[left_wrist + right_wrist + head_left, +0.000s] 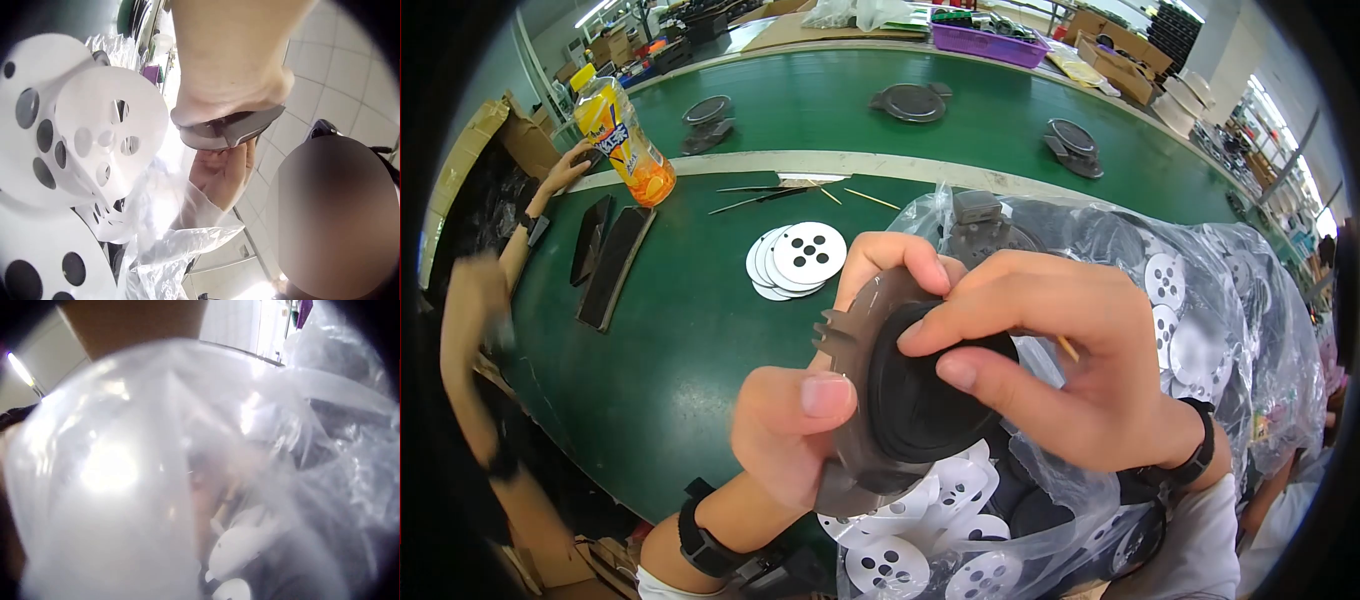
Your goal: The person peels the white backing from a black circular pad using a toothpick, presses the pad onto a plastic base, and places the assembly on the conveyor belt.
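My left hand (pixel 785 430) grips a dark grey plastic housing (pixel 845 350) by its edge, thumb in front and fingers behind. Set in the housing is a round black disc (pixel 930 400). The right hand (pixel 1080 310) rests its index fingertip and thumb on the disc's face. A thin wooden stick (pixel 1068 348) pokes out from within that hand, most of it hidden. In the left wrist view the housing (pixel 231 131) shows edge-on between both hands. Clear plastic covers most of the right wrist view.
White perforated discs (pixel 810 255) lie stacked on the green table (pixel 670 340). A clear bag (pixel 1250 330) holds more on the right. Tweezers (pixel 760 195) and sticks (pixel 870 199) lie beyond, near a drink bottle (pixel 625 145). Another person's arm (pixel 475 340) is at left.
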A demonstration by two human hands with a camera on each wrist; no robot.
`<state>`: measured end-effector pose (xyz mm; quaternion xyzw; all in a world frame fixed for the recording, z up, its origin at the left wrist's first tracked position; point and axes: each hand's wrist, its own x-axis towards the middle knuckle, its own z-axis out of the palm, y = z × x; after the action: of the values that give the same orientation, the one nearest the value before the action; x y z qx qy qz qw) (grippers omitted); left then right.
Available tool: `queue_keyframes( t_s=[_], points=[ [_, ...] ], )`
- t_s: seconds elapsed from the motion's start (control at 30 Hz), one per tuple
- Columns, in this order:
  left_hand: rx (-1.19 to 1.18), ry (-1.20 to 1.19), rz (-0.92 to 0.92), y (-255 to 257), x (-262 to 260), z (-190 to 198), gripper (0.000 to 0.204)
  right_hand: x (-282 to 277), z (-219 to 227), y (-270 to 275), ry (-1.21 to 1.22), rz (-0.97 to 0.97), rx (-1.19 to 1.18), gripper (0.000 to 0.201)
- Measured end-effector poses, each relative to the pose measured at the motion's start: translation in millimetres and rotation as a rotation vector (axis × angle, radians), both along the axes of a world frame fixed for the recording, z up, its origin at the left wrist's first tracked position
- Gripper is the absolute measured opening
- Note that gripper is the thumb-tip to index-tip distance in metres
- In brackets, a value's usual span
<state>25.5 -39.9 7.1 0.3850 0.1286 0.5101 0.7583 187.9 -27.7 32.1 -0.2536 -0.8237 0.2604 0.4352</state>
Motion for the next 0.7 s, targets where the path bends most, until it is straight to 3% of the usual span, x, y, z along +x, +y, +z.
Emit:
queue_keyframes(
  t_s=[0.03,0.1,0.4,0.53,0.6,0.7],
  points=[
    [-0.004,0.035,0.007,0,0,2,0.071,-1,0,-2,0.000,0.000,0.000,0.020],
    [-0.019,0.065,-0.004,1,-1,2,0.073,-3,-1,-6,0.143,-0.028,-0.310,0.018],
    [-0.082,0.009,-0.093,6,-5,3,0.086,0,0,-6,-0.171,-0.098,0.051,0.028],
    [-0.050,0.035,-0.137,11,-5,2,0.106,-5,6,-12,-0.216,-0.214,0.063,0.031],
    [-0.064,-0.032,-0.113,11,1,5,0.110,-6,10,-11,-0.076,-0.284,-0.120,0.033],
    [-0.086,-0.094,-0.042,12,2,13,0.118,-3,-9,3,0.037,-0.148,-0.179,0.035]
  ],
)
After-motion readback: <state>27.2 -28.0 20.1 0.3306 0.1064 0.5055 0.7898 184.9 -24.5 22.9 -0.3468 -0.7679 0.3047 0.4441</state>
